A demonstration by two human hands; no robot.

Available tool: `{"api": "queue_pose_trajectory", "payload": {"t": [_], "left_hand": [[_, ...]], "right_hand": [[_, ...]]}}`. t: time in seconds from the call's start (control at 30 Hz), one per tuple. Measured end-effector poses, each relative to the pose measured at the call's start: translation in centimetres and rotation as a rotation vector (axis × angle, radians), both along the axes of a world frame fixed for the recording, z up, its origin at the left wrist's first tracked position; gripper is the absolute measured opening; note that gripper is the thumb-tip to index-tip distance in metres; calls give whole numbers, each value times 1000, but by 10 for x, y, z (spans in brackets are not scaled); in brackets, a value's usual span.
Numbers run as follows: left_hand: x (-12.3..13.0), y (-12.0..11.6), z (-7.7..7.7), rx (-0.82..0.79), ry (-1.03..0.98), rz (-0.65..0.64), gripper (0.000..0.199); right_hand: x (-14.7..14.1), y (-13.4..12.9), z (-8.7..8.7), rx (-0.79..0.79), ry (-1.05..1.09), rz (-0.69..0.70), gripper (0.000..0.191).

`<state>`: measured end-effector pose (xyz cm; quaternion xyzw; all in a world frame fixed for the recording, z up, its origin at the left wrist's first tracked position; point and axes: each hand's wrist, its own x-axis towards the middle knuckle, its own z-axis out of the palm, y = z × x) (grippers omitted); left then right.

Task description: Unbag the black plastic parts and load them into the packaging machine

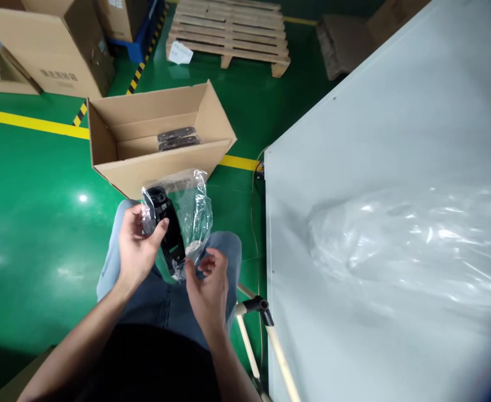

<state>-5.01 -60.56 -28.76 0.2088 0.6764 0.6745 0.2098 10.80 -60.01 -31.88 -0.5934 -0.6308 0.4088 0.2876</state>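
Observation:
A black molded plastic part (pixel 170 233) lies inside a clear plastic bag (pixel 199 209) above my lap. My left hand (pixel 139 241) is closed on the part through the bag, its thumb across the front. At the bag's lower right edge, my right hand (pixel 208 279) pinches the film between thumb and fingers. A small whitish patch, perhaps a label, shows on the bag near the right fingers. Just beyond the bag stands an open cardboard box (pixel 161 162), with several dark parts in clear wrap (pixel 179 138) inside it.
To the right, a grey-white table (pixel 295 318) carries a heap of clear plastic bags (pixel 413 240). A jointed tube frame (pixel 253 306) stands beside my right knee. Farther off are a wooden pallet (pixel 232 28), a large carton (pixel 48 50) and a blue pallet (pixel 138 47) on the green floor.

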Motion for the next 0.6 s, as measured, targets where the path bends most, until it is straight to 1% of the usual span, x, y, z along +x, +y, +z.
{"api": "queue_pose_trajectory", "payload": {"t": [0.07, 0.13, 0.23, 0.3, 0.4, 0.47, 0.53, 0.6], "left_hand": [[10, -2, 1, 8, 39, 21, 41], [20, -5, 0, 24, 78, 34, 41], [30, -10, -4, -19, 117, 32, 41], [27, -10, -7, -68, 119, 36, 42], [2, -5, -10, -86, 74, 103, 41], [-22, 0, -11, -95, 6, 142, 41], [-44, 2, -12, -138, -125, 110, 44], [-60, 3, -13, -179, -304, 25, 48]], "right_hand": [[-3, 4, 0, -50, 26, -50, 45], [-6, 7, -3, -95, 36, -62, 41], [-8, 11, -12, -116, 71, -6, 23], [-3, 15, -18, -140, 125, 41, 15], [15, 25, -21, -227, 227, 141, 20], [32, 36, -17, -336, 307, 231, 25], [49, 49, -8, -482, 375, 350, 28], [62, 62, 2, -599, 420, 464, 30]]}}
